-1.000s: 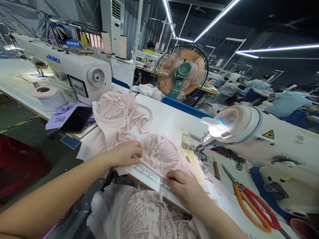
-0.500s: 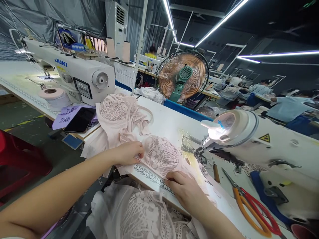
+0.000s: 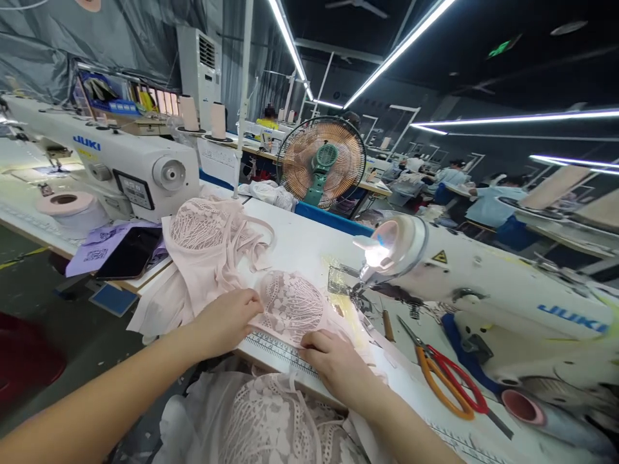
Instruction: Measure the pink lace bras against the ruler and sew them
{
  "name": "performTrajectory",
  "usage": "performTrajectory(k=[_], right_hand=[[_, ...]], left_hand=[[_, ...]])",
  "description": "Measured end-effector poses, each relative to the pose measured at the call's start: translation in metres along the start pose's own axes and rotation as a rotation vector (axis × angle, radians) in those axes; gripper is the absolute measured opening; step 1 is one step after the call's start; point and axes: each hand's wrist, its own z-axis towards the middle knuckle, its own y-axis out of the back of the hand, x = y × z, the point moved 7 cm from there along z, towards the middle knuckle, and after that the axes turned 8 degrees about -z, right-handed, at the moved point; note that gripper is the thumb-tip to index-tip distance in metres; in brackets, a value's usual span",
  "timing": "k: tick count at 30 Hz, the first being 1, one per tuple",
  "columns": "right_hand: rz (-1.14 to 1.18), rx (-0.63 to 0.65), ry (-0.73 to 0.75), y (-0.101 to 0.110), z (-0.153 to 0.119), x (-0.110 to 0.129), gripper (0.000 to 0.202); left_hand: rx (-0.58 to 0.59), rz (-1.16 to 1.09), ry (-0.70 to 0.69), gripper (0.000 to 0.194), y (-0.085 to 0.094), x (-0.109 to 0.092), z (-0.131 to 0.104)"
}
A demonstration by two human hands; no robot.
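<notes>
A pale pink lace bra cup (image 3: 290, 303) lies on the white sewing table (image 3: 309, 238), above a ruler strip (image 3: 283, 351) along the front edge. My left hand (image 3: 227, 319) presses the left edge of the cup's fabric. My right hand (image 3: 333, 364) pins the lower right edge near the ruler. To the right, the sewing machine head (image 3: 401, 245) with its lit lamp stands over the needle area (image 3: 360, 293).
A pile of pink lace garments (image 3: 207, 238) lies to the left, more in my lap (image 3: 271, 422). Orange and red scissors (image 3: 445, 377) lie at right. A phone (image 3: 128, 252), a second Juki machine (image 3: 120, 167) and a fan (image 3: 322, 161) stand beyond. People work at far tables.
The camera has swung up and to the right, so everything sits lower left in view. Both hands stay on the lace cup at the ruler with hardly any shift.
</notes>
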Motion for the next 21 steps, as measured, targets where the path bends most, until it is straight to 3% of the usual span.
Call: performTrajectory(k=[5, 11, 21], right_hand=[[-0.025, 0.029, -0.022, 0.000, 0.001, -0.002, 0.024], [-0.018, 0.036, -0.028, -0.002, 0.001, -0.003, 0.026], [0.002, 0.006, -0.026, 0.000, 0.001, 0.000, 0.030]], left_hand=[[-0.093, 0.045, -0.063, 0.023, -0.003, -0.006, -0.017], [-0.044, 0.129, -0.128, 0.028, -0.014, 0.002, -0.020], [-0.046, 0.123, -0.098, 0.029, -0.009, 0.017, -0.015]])
